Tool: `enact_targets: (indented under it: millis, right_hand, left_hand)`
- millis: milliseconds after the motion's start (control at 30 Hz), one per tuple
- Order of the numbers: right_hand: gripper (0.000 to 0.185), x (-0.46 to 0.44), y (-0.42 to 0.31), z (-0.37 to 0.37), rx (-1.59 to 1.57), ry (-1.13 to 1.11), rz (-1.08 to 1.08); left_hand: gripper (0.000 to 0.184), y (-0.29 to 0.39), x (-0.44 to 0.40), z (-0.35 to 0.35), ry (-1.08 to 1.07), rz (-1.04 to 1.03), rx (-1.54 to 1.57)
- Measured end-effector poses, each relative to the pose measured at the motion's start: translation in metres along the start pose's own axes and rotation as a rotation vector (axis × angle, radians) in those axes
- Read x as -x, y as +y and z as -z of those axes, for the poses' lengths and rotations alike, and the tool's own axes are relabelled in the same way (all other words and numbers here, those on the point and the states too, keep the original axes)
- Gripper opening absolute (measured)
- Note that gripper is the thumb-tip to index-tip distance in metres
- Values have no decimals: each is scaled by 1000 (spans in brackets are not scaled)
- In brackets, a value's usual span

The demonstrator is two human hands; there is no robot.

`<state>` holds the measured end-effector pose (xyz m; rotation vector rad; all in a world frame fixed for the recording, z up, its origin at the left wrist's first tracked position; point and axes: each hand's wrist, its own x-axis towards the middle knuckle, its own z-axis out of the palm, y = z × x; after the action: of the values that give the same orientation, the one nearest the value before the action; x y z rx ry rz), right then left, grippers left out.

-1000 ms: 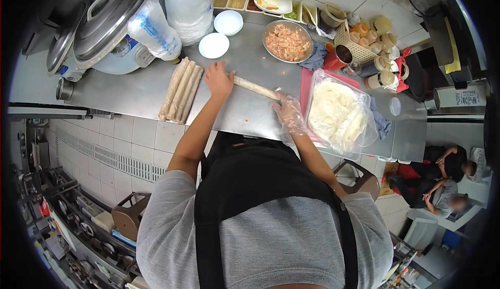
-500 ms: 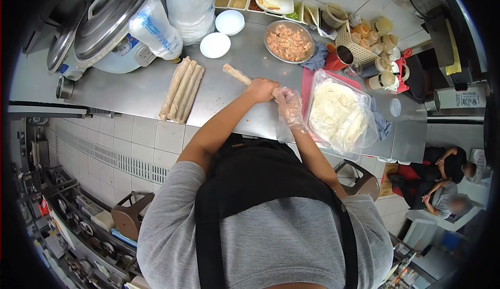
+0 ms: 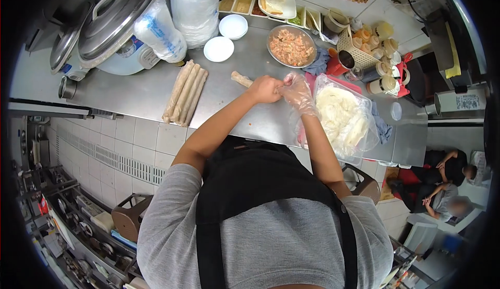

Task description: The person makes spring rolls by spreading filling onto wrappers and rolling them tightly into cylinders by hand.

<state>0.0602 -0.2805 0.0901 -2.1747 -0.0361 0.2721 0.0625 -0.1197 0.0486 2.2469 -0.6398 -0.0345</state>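
Note:
A long pale filled roll (image 3: 240, 79) pokes out to the left of my left hand (image 3: 264, 89), whose bare fingers are wrapped round it. My right hand (image 3: 299, 95), in a clear plastic glove, is closed with its fingertips pinched at the roll's right end, right beside my left hand. The exact grip there is hidden. Several similar rolls (image 3: 184, 93) lie side by side to the left on the steel counter (image 3: 219, 114). Beyond my hands stands a metal bowl of pinkish chopped filling (image 3: 291, 48). A tray of soft white dough (image 3: 341, 114) is beside my right forearm.
Two white bowls (image 3: 219, 48) and a big plastic bag (image 3: 195, 13) stand at the back left, near large lidded pots (image 3: 120, 23). Condiment tubs line the wall. A bottle basket (image 3: 357, 49) and red cup (image 3: 339, 63) are at the back right. Two people sit far right.
My right gloved hand has moved up and slightly right, its fingers now pinched at the roll's end. My left hand stays round the roll, with less of it showing on the left.

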Motion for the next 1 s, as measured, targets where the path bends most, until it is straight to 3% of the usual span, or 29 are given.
enact_targets:
  millis: [133,200,233,267,300,333,400,433,467,500,567,600,667,733,800,833,900,967,1000]
  right_hand:
    - [41,-19,-21,7,94,-95,118]
    - [50,-26,-37,12,-120,-142,429]
    - [58,-36,-41,8,-252,-246,353]
    - [58,-35,-40,0,-253,-267,364]
    - [58,-22,-45,-4,-648,-469,222]
    - [59,-16,-50,-10,-1035,-666,56]
    - [58,-46,-20,-41,-912,-804,6]
    - [50,-39,-27,-42,-531,-1018,12]
    - [43,-34,-33,-45,-135,-1200,22]
    - [43,-34,-37,-54,-124,-1220,31]
    - [45,-35,-48,-77,355,-1241,50]
    - [45,-33,-65,-87,364,-1253,61]
    - [40,-22,-106,-109,831,-1064,536]
    - [39,-25,-127,-146,855,-910,831]
    - [31,-34,-169,-181,813,-907,971]
    - [29,-54,-163,-224,988,-699,1208]
    - [26,-77,-173,-275,1137,-468,1455]
    - [18,-81,-214,-290,659,-601,1493]
    - [18,-85,-217,-304,648,-609,1500]
  left_hand:
    - [21,8,6,22,121,24,58]
    - [17,22,12,44,280,79,347]
    - [17,26,15,55,299,92,337]
    - [19,30,19,65,430,125,600]
    - [24,30,24,73,561,150,864]
    - [24,26,32,79,581,156,855]
    - [53,15,53,95,828,482,1188]
    - [65,1,73,103,732,565,1212]
    - [64,-9,96,107,664,645,1160]
    - [62,-14,122,110,595,723,1107]
    - [53,-38,182,99,437,686,708]
    - [46,-40,209,95,427,668,703]
    - [39,-37,255,97,429,655,698]
    - [34,-34,294,110,556,604,581]
    - [34,-40,321,129,674,619,601]
    - [34,-43,330,138,784,619,619]
    - [33,-54,340,150,873,670,583]
    - [36,-76,346,153,974,673,476]
    - [36,-84,343,152,980,684,469]
